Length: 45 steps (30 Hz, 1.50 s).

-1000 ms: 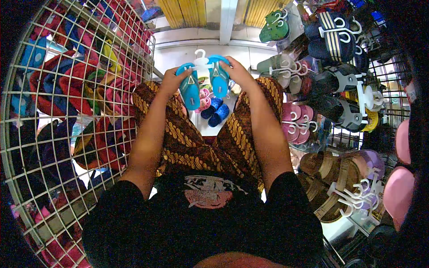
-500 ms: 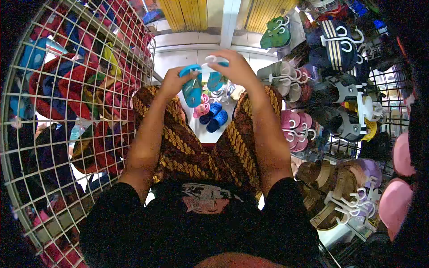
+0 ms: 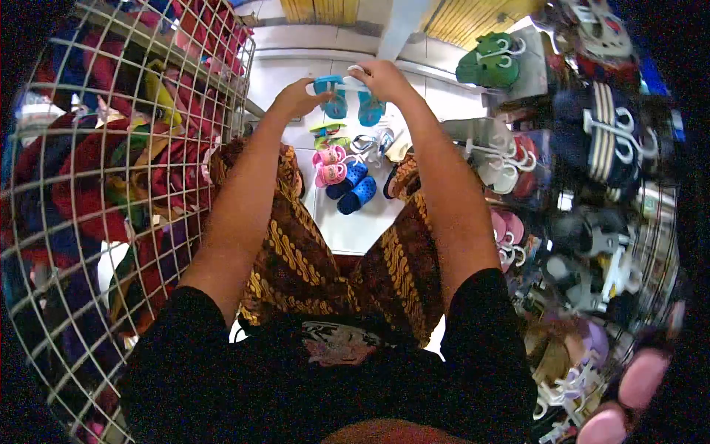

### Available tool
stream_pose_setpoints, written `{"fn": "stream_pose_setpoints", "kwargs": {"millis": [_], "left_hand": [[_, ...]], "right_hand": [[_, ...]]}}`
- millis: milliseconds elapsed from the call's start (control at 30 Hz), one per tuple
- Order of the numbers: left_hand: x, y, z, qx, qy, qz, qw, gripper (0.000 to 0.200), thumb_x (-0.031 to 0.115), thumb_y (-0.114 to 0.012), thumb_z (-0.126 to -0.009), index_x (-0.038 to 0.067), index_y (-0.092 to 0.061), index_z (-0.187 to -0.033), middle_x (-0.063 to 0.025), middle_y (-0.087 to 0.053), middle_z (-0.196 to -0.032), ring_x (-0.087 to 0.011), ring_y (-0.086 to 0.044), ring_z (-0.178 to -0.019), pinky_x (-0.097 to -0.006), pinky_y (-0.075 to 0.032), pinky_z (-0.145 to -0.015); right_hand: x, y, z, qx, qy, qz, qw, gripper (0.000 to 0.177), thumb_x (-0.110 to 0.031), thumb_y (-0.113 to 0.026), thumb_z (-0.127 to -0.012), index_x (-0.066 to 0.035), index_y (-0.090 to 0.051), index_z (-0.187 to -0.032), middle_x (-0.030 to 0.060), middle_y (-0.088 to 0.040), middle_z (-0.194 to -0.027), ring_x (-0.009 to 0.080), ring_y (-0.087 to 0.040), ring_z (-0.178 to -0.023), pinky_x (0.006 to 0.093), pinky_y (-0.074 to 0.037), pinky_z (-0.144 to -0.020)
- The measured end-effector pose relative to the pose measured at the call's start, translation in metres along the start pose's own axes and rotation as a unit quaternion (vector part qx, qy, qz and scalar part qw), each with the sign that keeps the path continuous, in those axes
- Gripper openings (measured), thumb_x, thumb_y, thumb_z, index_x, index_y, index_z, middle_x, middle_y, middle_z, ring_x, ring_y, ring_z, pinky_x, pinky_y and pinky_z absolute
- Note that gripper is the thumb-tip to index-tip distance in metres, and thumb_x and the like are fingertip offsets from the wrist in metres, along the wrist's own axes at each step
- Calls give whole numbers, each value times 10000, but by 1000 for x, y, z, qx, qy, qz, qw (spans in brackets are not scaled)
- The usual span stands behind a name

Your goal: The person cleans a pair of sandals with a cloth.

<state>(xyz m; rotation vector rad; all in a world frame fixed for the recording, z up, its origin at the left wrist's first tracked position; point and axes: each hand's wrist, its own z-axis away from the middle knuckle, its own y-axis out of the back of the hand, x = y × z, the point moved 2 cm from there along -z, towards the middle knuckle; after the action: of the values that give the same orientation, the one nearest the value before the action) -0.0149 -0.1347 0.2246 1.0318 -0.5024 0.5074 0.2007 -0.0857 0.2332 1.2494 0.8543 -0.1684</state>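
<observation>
A pair of small teal sandals hangs from a white plastic shoe hanger, held out in front of me above the floor. My left hand is closed on the hanger's left end, beside the left sandal. With its fingers pinched near the hook, my right hand grips the hanger above the right sandal. On the floor between my feet are blue clogs with dark insides, pink children's shoes, green sandals and grey-white sandals.
A white wire grid with colourful footwear behind it stands close on my left. Racks on my right carry hung footwear: green clogs, dark striped slides and pink sandals. A pale post rises ahead.
Both hands have moved forward, and the sandals now hang more level on the hanger, side by side. My view has shifted, revealing more of the floor shoes.
</observation>
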Motion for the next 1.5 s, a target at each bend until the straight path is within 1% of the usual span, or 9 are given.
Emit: {"fn": "stream_pose_setpoints", "kwargs": {"millis": [233, 333, 567, 633, 700, 800, 967, 1200, 1500], "left_hand": [[-13, -20, -34, -109, 57, -51, 991, 728, 671, -629, -736, 37, -675, -1090, -186, -683, -1025, -326, -650, -986, -390, -491, -894], [-2, -12, -38, -147, 73, -48, 985, 688, 670, -609, -748, 86, -676, -1106, -170, -676, -1061, -319, -644, -1002, -393, -490, -897], [0, -17, -46, -212, 111, -73, 968, 642, 638, -544, -808, 50, -687, -1022, -166, -689, -940, -334, -668, -873, -436, -518, -794], [-2, -22, -44, -177, 102, -80, 976, 629, 639, -544, -809, 45, -704, -941, -160, -693, -874, -334, -675, -819, -439, -523, -764], [-5, -26, -46, -172, 108, -98, 974, 616, 634, -548, -812, 44, -703, -892, -155, -689, -839, -331, -671, -804, -437, -522, -747], [-5, -31, -48, -183, 113, -89, 973, 599, 624, -552, -819, 45, -696, -873, -150, -682, -803, -325, -667, -792, -436, -517, -723], [6, -32, -45, -201, 125, -42, 971, 579, 606, -559, -830, 44, -678, -897, -158, -677, -804, -317, -665, -803, -433, -510, -706], [7, -42, -44, -217, 128, -36, 967, 532, 580, -569, -833, 69, -672, -939, -145, -684, -844, -316, -665, -806, -430, -508, -718], [10, -42, -44, -224, 148, -15, 963, 504, 562, -579, -831, 84, -669, -965, -153, -682, -856, -323, -662, -800, -427, -506, -724]], "right_hand": [[117, -88, -91, -66, -22, 9, 998, 400, -458, -511, -912, -115, -677, -1036, 184, -668, -982, 388, -628, -912, 461, -489, -811], [143, -102, -115, -114, -52, -10, 992, 337, -397, -580, -910, -81, -666, -992, 141, -666, -842, 252, -607, -712, 376, -471, -664], [230, -154, -181, -227, -53, 40, 972, 408, -462, -575, -897, -139, -662, -1130, 131, -681, -1042, 244, -633, -935, 365, -484, -808], [262, -172, -189, -59, -66, 124, 988, 434, -479, -577, -888, -137, -656, -1144, 140, -665, -1098, 266, -625, -1006, 374, -481, -845], [269, -162, -186, 106, 24, 168, 980, 475, -508, -616, -845, -127, -656, -1127, 145, -670, -1087, 305, -626, -1043, 400, -491, -868], [321, -165, -169, 116, -117, 25, 986, 380, -438, -620, -842, -115, -682, -1033, 161, -686, -983, 331, -651, -946, 423, -507, -824], [371, -204, -84, -175, -143, 195, 954, 236, -264, -561, -803, -122, -701, -929, 183, -668, -941, 387, -640, -877, 461, -512, -795], [327, -227, 2, -75, -341, 197, 916, 453, -118, -574, -815, -250, -540, -1247, 128, -453, -1316, 376, -582, -1069, 493, -503, -888], [367, -241, 5, -105, -269, 153, 945, 320, -139, -608, -801, -131, -554, -1117, 162, -559, -1101, 378, -615, -965, 461, -530, -778]]}}
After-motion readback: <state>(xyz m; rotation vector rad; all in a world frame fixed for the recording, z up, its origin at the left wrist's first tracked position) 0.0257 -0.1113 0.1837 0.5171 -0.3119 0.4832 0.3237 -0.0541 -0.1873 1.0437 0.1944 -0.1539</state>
